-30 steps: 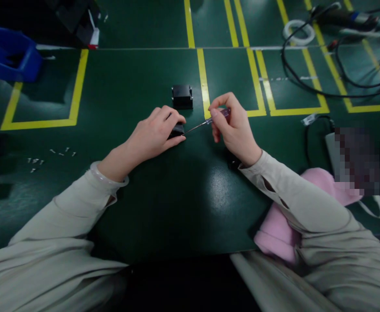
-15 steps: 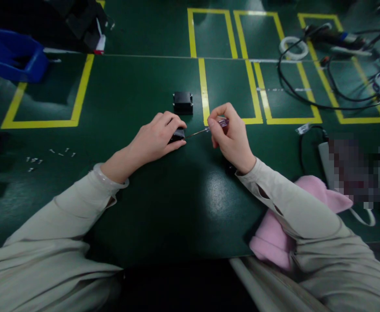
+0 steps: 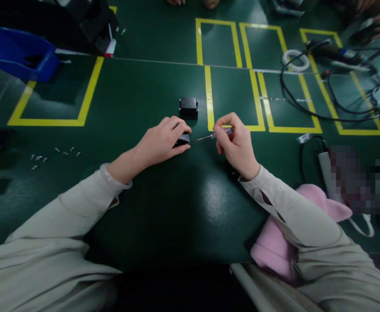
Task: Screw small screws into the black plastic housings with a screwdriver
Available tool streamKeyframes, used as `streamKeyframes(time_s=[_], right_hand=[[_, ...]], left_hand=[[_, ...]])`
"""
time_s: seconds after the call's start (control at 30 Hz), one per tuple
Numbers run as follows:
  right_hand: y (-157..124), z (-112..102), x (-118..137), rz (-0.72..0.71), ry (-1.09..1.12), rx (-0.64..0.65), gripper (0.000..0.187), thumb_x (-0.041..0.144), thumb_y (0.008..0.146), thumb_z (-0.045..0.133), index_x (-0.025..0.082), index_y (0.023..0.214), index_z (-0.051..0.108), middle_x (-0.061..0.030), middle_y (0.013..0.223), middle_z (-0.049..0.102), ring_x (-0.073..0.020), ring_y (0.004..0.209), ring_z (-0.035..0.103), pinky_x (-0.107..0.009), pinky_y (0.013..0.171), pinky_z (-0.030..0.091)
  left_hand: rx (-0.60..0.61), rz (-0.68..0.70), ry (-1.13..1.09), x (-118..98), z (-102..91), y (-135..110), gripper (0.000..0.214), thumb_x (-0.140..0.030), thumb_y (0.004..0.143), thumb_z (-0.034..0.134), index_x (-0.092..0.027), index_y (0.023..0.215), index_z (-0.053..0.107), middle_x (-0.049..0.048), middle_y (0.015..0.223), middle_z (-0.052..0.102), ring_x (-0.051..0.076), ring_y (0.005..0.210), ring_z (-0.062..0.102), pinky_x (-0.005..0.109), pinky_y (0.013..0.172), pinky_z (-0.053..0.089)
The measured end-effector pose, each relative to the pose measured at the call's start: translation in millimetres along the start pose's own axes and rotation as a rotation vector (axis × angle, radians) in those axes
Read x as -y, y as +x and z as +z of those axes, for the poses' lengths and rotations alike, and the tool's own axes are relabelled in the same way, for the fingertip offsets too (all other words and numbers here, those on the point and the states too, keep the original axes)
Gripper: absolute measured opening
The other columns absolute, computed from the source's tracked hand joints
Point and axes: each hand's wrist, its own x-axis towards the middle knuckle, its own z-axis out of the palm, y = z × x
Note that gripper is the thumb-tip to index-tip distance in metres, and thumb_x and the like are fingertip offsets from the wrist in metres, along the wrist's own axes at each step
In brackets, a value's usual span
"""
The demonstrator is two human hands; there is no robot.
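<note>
My left hand [image 3: 164,139] is closed around a small black block [image 3: 183,139] on the green table, its fingers covering much of it. Between the fingers and thumb of my right hand [image 3: 235,141] is a screwdriver [image 3: 228,131] with a clear purplish handle. Its thin shaft points left, and the tip meets the right side of the block by my left thumb; the exact contact is too small to see. Just beyond my left hand stands a second black block [image 3: 188,107] with small metal bits at its sides. A dark object [image 3: 233,173] lies partly hidden under my right wrist.
Several small screws [image 3: 38,159] lie scattered at left. A blue bin [image 3: 21,54] stands at the far left. Black cables [image 3: 306,110] and a white ring [image 3: 295,60] lie at right. A pink cloth item [image 3: 274,247] sits under my right forearm. Another person's hands [image 3: 211,3] show at the top edge.
The view has shifted slightly, so the table appears lower and more of its far side shows, with other people's hands now visible. My hands keep the same hold on block and screwdriver.
</note>
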Motion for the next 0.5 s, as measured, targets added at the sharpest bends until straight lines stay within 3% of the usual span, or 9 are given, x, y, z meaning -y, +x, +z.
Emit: streamKeyframes(time_s=[0.1,0.33,0.5], right_hand=[[-0.1,-0.2,-0.2,0.012,-0.009,0.0,0.02,0.039,0.099,0.058,0.025,0.087,0.05,0.0102,0.047,0.044,-0.008,0.037,0.043,-0.027,0.041,0.028],[-0.1,1.1,-2.3,-0.025,0.043,0.0,0.011,0.034,0.1,0.055,0.026,0.096,0.049,0.0096,0.057,0.046,-0.0077,0.042,0.046,-0.026,0.042,0.032],[0.8,0.6,0.2,0.006,0.003,0.002,0.018,0.039,0.1,0.055,0.026,0.089,0.049,0.0103,0.049,0.044,-0.0083,0.038,0.044,-0.027,0.042,0.029]], left_hand=[[0.004,-0.01,-0.002,-0.1,-0.4,-0.3,0.039,-0.039,0.097,0.058,-0.016,0.128,0.055,0.0144,0.132,0.058,0.028,0.116,0.056,0.04,0.088,0.056],[-0.007,-0.006,-0.006,0.2,0.7,-0.7,0.038,-0.039,0.097,0.057,-0.018,0.129,0.054,0.0134,0.132,0.058,0.028,0.118,0.056,0.039,0.089,0.055],[-0.024,0.004,-0.005,1.2,1.7,-0.8,0.039,-0.039,0.097,0.058,-0.017,0.129,0.055,0.0137,0.131,0.059,0.029,0.117,0.056,0.039,0.086,0.055]])
